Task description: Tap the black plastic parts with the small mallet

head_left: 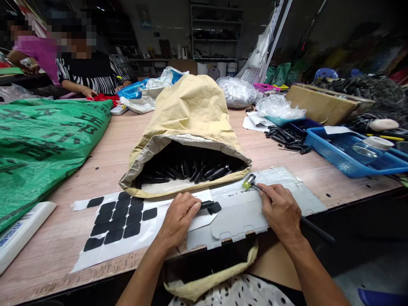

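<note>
My left hand (181, 216) is closed around a small black cylindrical piece (207, 204), whose tip sticks out to the right over a white sheet. In my right hand (280, 208) is a small hammer (249, 181) with a yellowish-green head, its dark handle running back past my wrist. The hammer head hovers over or rests on a grey-white board (236, 225); I cannot tell which. One black rounded square (214, 208) lies by the tip of the black piece. Behind my hands, an open tan sack (191, 106) holds many similar black pieces (197, 172).
Left of my hands lies a white sheet with black square stickers (116, 223). A green sack (47, 144) and white box (25, 233) are farther left. To the right are loose black pieces (283, 138), a blue basket (350, 163) and cardboard (325, 104). Two people sit at back left.
</note>
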A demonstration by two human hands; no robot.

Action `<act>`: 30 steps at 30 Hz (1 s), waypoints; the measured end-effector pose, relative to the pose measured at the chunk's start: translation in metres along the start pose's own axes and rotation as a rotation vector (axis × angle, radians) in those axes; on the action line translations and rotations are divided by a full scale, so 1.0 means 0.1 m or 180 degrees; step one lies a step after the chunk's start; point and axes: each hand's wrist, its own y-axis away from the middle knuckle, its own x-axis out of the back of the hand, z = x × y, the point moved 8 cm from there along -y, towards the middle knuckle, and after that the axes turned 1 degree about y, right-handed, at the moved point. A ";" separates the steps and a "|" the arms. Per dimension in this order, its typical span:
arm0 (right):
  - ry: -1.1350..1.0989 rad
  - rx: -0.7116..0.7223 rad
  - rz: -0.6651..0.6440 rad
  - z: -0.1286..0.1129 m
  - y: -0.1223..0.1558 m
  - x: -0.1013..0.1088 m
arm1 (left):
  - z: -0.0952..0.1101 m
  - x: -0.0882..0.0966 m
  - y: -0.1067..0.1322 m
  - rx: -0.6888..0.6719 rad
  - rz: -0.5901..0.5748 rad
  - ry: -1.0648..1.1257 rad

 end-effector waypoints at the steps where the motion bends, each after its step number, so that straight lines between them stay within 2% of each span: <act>1: 0.0047 -0.0017 0.0009 0.02 0.01 -0.02 | 0.00 -0.01 0.00 0.0002 -0.0006 -0.0035; 14: 0.0065 -0.0164 0.0051 0.03 0.02 -0.02 | 0.06 -0.04 -0.02 -0.0100 -0.0059 -0.0470; 17: 0.0029 -0.0168 0.0052 0.03 0.03 -0.02 | 0.20 0.02 0.11 -0.0154 0.0158 -0.0374; 19: -0.0005 -0.0155 0.0065 0.03 0.03 -0.03 | 0.34 -0.01 0.28 -0.0272 0.0151 -0.0124; 22: -0.0037 -0.0159 0.0097 0.03 0.03 -0.02 | 0.54 -0.28 0.63 -0.0677 -0.0369 0.0165; 24: -0.0030 -0.0179 0.0109 0.03 0.04 -0.02 | 0.55 -0.51 0.85 -0.0789 -0.0654 0.0012; 26: -0.0014 -0.0190 0.0100 0.03 0.04 -0.02 | 0.39 -0.70 0.99 -0.0528 -0.0627 -0.0379; 28: 0.0000 -0.0199 0.0078 0.03 0.04 -0.02 | 0.13 -0.83 1.06 -0.0001 -0.0499 -0.0796; 30: -0.0005 -0.0204 0.0064 0.03 0.04 -0.02 | -0.10 -0.94 1.12 0.0496 -0.0551 -0.1100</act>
